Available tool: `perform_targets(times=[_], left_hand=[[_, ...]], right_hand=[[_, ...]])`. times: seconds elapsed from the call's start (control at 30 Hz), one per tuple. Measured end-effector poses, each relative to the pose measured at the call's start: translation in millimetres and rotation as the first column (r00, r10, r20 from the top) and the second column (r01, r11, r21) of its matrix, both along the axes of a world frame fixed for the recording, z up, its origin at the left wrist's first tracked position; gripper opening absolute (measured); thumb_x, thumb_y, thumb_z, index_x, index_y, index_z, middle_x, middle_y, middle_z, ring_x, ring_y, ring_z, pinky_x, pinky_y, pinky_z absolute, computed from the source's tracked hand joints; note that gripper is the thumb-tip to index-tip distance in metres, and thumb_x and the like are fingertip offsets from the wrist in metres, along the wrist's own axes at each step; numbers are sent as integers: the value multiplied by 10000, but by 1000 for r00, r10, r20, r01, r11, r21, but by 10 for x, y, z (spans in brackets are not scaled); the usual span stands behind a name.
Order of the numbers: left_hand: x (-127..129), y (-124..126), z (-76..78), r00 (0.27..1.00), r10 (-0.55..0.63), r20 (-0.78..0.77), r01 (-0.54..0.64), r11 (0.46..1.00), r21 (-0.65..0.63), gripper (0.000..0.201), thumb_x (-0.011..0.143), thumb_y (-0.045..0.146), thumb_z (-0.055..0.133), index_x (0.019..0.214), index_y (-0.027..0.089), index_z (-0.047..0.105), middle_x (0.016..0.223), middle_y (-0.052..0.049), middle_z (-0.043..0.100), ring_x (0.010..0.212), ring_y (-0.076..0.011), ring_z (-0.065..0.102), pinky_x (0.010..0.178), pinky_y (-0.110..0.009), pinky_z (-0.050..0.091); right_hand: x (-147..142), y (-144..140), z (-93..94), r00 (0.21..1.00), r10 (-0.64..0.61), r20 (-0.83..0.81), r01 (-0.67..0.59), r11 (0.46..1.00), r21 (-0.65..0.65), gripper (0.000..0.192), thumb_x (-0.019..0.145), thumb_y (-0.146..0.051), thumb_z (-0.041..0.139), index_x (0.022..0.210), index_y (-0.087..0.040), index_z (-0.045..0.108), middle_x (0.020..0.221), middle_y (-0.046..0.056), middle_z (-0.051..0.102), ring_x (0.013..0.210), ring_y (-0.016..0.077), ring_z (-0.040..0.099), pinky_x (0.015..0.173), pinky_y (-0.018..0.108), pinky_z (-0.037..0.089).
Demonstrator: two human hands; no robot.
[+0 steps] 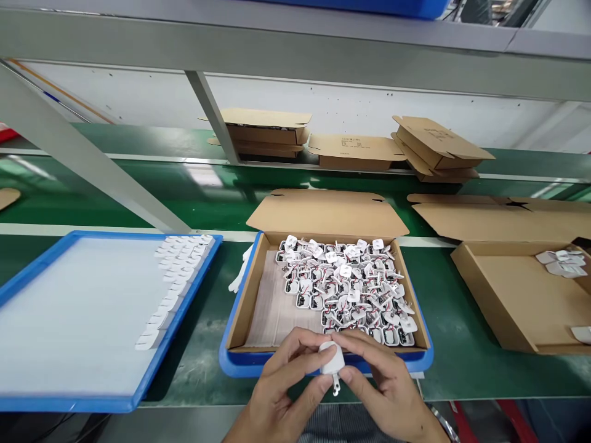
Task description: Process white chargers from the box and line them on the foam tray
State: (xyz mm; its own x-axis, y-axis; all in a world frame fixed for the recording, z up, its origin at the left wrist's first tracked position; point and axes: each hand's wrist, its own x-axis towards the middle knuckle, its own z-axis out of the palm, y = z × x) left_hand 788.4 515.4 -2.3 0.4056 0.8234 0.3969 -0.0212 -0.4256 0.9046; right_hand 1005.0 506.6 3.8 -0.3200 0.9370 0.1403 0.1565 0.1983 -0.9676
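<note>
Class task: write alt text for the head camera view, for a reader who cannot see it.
Two hands, left hand and right hand, together hold a small white plug part above a green workbench. Behind it sits an open cardboard box of similar parts, with a blue tray holding white covers to its left.

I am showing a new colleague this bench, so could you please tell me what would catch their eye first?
First, the open brown cardboard box at centre, crammed with small white plastic plug parts. Just in front, the left hand and right hand together hold one white plug piece. At left, a blue-rimmed tray carries a row of white covers.
</note>
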Motion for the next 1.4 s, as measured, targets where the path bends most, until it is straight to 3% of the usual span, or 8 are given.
perform_targets(times=[0.17, 0.33, 0.53, 0.67, 0.83, 1.0, 1.17, 1.4], left_hand=[[32, -16, -22, 999, 26, 22, -26, 1000, 12, 486, 1000, 50, 581, 1413, 301, 634, 1257, -97, 590, 1140, -214, 633, 926, -322, 565], [86, -48, -37, 995, 93, 42, -94, 995, 26, 453, 989, 41, 582, 1364, 280, 665, 1201, -82, 599, 1087, -186, 632, 898, -284, 567], [91, -63, -33, 993, 113, 28, -114, 993, 24, 395, 971, 32, 594, 1274, 258, 707, 1172, -79, 606, 1062, -179, 634, 889, -267, 571], [87, -66, -62, 993, 116, 27, -115, 993, -22, 373, 976, 49, 604, 1247, 278, 719, 1147, -74, 614, 1049, -178, 641, 890, -270, 573], [63, -26, -94, 995, 91, 32, -86, 985, -151, 302, 1006, 133, 610, 1217, 313, 730, 1153, -73, 629, 1058, -187, 664, 893, -277, 582], [-5, 0, -88, 994, 82, 73, -53, 942, -330, 204, 997, 242, 670, 1154, 312, 780, 1162, -92, 663, 1017, -206, 686, 826, -266, 596], [-40, -36, -103, 983, 162, 82, -107, 880, -462, 181, 958, 319, 727, 1114, 279, 811, 1221, -108, 676, 1149, -264, 661, 926, -316, 604], [-140, 30, -208, 997, 75, 23, -66, 965, -253, 237, 962, 199, 706, 1163, 279, 804, 1183, -101, 702, 1117, -219, 711, 900, -239, 621]], right_hand=[[-39, -10, 30, 998, -34, 44, 29, 992, 122, 529, 1007, -217, 624, 1453, -492, 560, 1376, -15, 711, 1265, 187, 685, 1006, 303, 634], [-25, -23, 14, 996, -40, 84, 27, 989, 145, 554, 1002, -197, 624, 1471, -482, 544, 1406, -13, 702, 1287, 191, 680, 1042, 337, 625], [21, -66, -52, 993, 0, 118, -13, 994, 108, 591, 990, -197, 642, 1506, -452, 513, 1462, 14, 669, 1354, 206, 636, 1123, 402, 568], [-30, -83, -94, 999, -23, 45, 20, 998, 60, 554, 992, -180, 628, 1466, -458, 557, 1422, 9, 692, 1326, 184, 650, 1106, 372, 573], [-100, -65, -120, 997, -76, -25, 76, 997, -14, 504, 986, -192, 636, 1400, -480, 608, 1364, -9, 711, 1272, 158, 668, 1083, 335, 572], [-130, -47, -81, 997, -71, -24, 68, 991, -114, 464, 977, -236, 661, 1397, -428, 620, 1372, 8, 708, 1243, 168, 678, 1096, 360, 551], [-147, -29, -17, 999, -49, -15, 48, 997, -64, 458, 958, -236, 673, 1406, -325, 628, 1326, 52, 728, 1219, 191, 689, 1059, 357, 564], [-146, -7, 82, 999, -33, -37, 33, 999, -12, 458, 942, -241, 689, 1396, -277, 640, 1321, 67, 733, 1186, 194, 707, 1060, 363, 576]])
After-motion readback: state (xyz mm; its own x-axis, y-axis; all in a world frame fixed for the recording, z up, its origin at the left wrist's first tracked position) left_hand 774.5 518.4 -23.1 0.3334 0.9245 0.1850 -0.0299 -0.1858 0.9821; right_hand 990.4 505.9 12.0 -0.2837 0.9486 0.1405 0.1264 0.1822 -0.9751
